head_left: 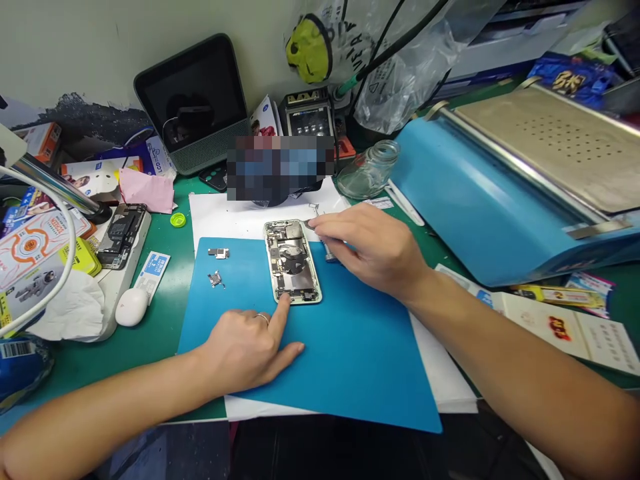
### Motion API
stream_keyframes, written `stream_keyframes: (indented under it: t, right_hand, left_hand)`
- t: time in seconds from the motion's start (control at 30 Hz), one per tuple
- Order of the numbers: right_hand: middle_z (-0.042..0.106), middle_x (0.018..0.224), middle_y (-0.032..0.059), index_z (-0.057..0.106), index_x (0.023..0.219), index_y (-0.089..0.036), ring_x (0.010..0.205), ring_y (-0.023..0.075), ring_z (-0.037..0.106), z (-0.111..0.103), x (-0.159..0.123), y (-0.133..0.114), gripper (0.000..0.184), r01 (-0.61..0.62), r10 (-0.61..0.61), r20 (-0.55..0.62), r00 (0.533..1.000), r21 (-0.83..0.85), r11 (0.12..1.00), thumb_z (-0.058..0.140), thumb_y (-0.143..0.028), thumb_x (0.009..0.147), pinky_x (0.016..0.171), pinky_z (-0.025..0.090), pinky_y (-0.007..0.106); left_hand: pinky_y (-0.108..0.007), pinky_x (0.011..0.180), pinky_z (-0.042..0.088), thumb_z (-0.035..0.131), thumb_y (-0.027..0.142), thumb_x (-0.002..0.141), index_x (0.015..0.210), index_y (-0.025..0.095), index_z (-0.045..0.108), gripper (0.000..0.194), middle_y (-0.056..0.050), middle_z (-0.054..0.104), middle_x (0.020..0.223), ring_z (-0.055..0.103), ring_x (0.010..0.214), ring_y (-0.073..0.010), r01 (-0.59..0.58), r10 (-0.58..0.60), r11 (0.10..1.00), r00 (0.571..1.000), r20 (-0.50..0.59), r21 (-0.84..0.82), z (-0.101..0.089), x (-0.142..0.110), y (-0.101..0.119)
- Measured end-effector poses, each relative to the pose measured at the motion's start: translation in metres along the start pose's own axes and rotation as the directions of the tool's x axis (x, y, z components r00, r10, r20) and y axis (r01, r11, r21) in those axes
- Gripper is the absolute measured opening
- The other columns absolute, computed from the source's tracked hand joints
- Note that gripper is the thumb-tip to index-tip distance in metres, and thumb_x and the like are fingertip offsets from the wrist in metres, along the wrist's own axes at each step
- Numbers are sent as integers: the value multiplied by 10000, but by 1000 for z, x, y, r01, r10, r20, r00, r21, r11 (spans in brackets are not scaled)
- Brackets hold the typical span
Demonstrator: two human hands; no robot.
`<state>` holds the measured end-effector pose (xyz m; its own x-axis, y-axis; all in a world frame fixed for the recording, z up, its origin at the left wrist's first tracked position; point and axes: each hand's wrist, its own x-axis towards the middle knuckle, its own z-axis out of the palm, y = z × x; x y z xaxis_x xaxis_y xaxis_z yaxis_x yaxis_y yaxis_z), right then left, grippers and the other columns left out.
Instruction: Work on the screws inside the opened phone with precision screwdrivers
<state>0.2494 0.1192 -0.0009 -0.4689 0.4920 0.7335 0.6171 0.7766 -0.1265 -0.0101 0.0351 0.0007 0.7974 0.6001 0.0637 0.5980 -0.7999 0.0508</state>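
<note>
An opened phone (294,263) lies on the blue mat (345,360), its inner parts and metal plates showing. My left hand (253,347) rests in front of it, the index fingertip touching the phone's lower edge and the thumb held apart. By the upper right corner of the phone, my right hand (373,247) is closed in a pinch on a small dark thing, too small to name. Partly hidden under that hand is a dark bluish-grey object (329,253). Two small loose metal parts, a bracket-like piece (219,253) and an irregular piece (216,279), lie left of the phone.
At the back stand a dark-screened display (193,93) and a glass jar (367,170). A large blue-and-metal machine (450,207) occupies the right. On the left are another opened phone (123,237), a white earbud case (132,307), a lamp post (60,180) and several boxes.
</note>
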Motion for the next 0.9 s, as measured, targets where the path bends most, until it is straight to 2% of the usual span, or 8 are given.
stream_keyframes:
  t: [0.23,0.37,0.5,0.67,0.9]
  right_hand:
    - [805,1056,37,680,1157,-296,901,264,751,-2,-4,6,275,-57,56,-10,998,-41,998,596,-143,945,792,605,433]
    - [801,1012,48,692,1133,-265,886,259,738,1,-4,7,252,-79,80,66,995,-30,996,578,-137,947,784,600,425]
    - [775,1072,72,670,1112,-243,972,258,728,0,-4,7,254,-39,35,151,988,20,999,575,-104,921,836,611,412]
    - [731,1072,117,655,1016,-189,962,260,707,-1,-4,12,160,31,-52,303,951,75,997,598,-111,889,795,605,386]
    - [690,1157,141,660,1027,-189,1044,290,680,-4,-5,19,168,21,-48,392,919,73,997,548,-137,912,836,597,425]
  left_hand:
    - [-329,464,495,420,541,1058,1419,-4,531,662,-42,689,654,695,553,-238,19,-20,1000,998,64,16,-3,2,1]
    - [-333,462,495,420,530,1060,1414,-6,538,653,-37,691,657,694,552,-235,14,-14,1000,999,32,15,-3,2,1]
    - [-316,456,477,431,527,1058,1407,-5,546,646,-37,689,651,696,550,-230,12,-12,1000,1000,23,15,-3,2,0]
    - [-309,443,461,440,531,1055,1395,-3,557,643,-32,679,634,684,530,-224,16,-16,1000,1000,17,21,-3,2,1]
    - [-296,453,458,425,533,1059,1396,2,554,641,-37,678,631,684,533,-219,14,-15,1000,1000,25,23,-3,3,0]
